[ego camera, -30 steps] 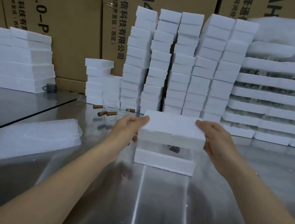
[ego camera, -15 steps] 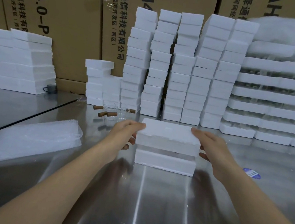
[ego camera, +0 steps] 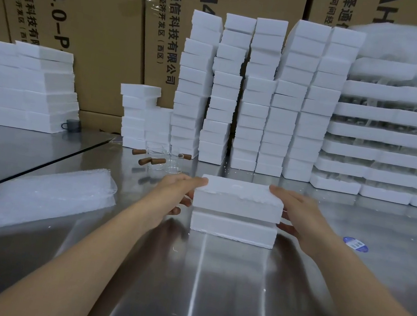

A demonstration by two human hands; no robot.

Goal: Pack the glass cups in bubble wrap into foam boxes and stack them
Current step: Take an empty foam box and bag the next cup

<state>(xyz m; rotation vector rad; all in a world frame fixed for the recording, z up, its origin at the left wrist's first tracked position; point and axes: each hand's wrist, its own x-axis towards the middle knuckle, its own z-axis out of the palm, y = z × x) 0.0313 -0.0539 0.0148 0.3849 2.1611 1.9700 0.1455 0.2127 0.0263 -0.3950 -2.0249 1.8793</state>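
So the foam lid [ego camera: 238, 202] has come down a good bit since a second ago. Back then it was held up with a clear gap under it, and now it sits almost flush on the foam base [ego camera: 232, 229], with just a thin dark seam between the two. The box is dead centre of the frame on the shiny metal table [ego camera: 210, 292]. The left hand [ego camera: 181, 194] grips the lid's left end, with one finger on the top corner and the rest tucked against the side. The right hand [ego camera: 303, 216] does the same on the right end, so the lid's clamped between them. Whatever's inside the box is hidden. In the lower left lies a flat pile of bubble wrap [ego camera: 44, 196]. Just above centre-left a few glass cups [ego camera: 160, 160] with brown wooden handles stand on the table, near the foot of the tall foam box stacks [ego camera: 253, 97] filling the upper middle. More foam slabs [ego camera: 22, 86] are piled at the left edge with a small grey mug [ego camera: 72, 125] beside them. Wide foam trays [ego camera: 392, 135] stack up on the right, and brown cartons [ego camera: 98, 35] run across the top. A blue sticker [ego camera: 355, 244] sits on the table right of the person's right hand.
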